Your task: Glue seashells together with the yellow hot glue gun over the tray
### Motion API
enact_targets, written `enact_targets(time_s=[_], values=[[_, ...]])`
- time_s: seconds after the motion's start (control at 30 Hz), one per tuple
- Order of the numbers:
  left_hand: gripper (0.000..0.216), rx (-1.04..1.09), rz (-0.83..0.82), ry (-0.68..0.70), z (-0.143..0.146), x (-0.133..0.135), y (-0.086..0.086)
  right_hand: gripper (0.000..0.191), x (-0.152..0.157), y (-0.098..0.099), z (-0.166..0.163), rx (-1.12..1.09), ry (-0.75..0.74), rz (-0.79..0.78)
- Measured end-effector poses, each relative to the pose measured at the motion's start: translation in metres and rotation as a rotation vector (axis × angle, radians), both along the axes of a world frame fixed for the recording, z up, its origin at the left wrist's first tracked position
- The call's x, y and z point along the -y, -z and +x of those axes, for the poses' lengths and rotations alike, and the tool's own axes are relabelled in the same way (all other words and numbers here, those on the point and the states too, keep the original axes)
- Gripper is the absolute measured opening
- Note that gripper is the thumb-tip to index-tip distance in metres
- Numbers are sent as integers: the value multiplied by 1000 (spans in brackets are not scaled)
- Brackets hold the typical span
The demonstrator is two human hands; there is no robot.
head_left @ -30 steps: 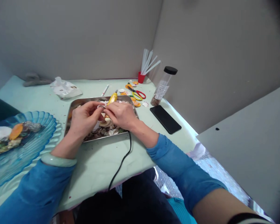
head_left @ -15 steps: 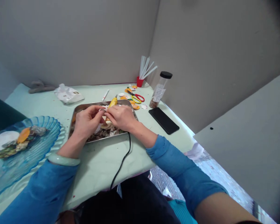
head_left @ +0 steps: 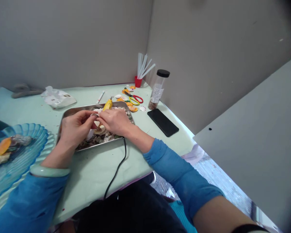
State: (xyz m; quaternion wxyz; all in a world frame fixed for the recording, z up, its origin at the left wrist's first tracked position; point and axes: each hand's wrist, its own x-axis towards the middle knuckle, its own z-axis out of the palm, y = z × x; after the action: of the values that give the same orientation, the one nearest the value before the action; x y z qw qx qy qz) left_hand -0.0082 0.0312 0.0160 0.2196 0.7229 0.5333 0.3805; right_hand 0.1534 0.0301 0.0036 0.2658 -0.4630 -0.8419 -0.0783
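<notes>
My left hand (head_left: pixel 75 127) is closed in a pinch above a metal tray (head_left: pixel 92 146). A small, pale seashell (head_left: pixel 95 114) with a darker part shows at its fingertips. My right hand (head_left: pixel 115 121) is closed beside it, its fingertips meeting the same shell, though they are partly hidden. Loose shells (head_left: pixel 109 139) of several sizes fill the tray below. Just behind my right hand, a yellow hot glue gun (head_left: pixel 108 104) lies with its nozzle up toward the tray's far side. A black cord (head_left: pixel 117 170) runs from the tray over the table's front edge.
A blue scalloped dish (head_left: pixel 36 139) holding shells stands at left. Scissors (head_left: pixel 135 99) lie among orange and white shells behind the tray. A phone (head_left: pixel 163 122), a black-lidded jar (head_left: pixel 157 92), a red cup (head_left: pixel 138 82) of glue sticks, a marker (head_left: pixel 100 97) and a white bag (head_left: pixel 58 97) surround it.
The whole view has swung a little to the right, so the table and its things sit farther left. Both hands keep their places over the tray, still together at the small shell.
</notes>
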Motion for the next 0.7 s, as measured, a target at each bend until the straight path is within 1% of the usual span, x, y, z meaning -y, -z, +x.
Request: enact_targets(time_s=[0.13, 0.3, 0.37, 0.4, 0.47, 0.5, 0.53, 0.57, 0.6, 0.63, 0.67, 0.7], values=[[33, 28, -3, -12, 0, 1, -1, 33, -1, -2, 0, 26, -17, 16], [33, -3, -8, -6, -1, 0, 1, 33, -2, -4, 0, 37, 3, -38], [34, -47, 12, -7, -1, 0, 1, 34, 9, -12, 9, 8, -11, -52], [34, -72, 25, -9, -1, 0, 1, 35, 18, -19, 16, -40, -20, -64], [34, -107, 54, -16, -1, 1, 2, 35, 49, -34, 35, -245, -70, -162], [33, -120, 65, -21, -1, 1, 1, 34, 69, -40, 47, -361, -134, -266], [33, -134, 76, -29, 0, 1, 1, 32, 91, -41, 59, -458, -227, -409], [32, -149, 88, -40, 0, 1, 1, 30, 113, -37, 71, -515, -346, -595], [31, -169, 100, -49, 0, 2, 1, 27, 134, -26, 82, -537, -468, -812], [31, -189, 109, -51, 0, 2, 1, 25, 153, -7, 91, -540, -571, -1050], [32, -206, 118, -50, 1, 2, 1, 24, 170, 18, 98, -536, -620, -1301], [32, -219, 126, -42, 1, 1, 2, 25, 184, 47, 104, -559, -547, -1511]])
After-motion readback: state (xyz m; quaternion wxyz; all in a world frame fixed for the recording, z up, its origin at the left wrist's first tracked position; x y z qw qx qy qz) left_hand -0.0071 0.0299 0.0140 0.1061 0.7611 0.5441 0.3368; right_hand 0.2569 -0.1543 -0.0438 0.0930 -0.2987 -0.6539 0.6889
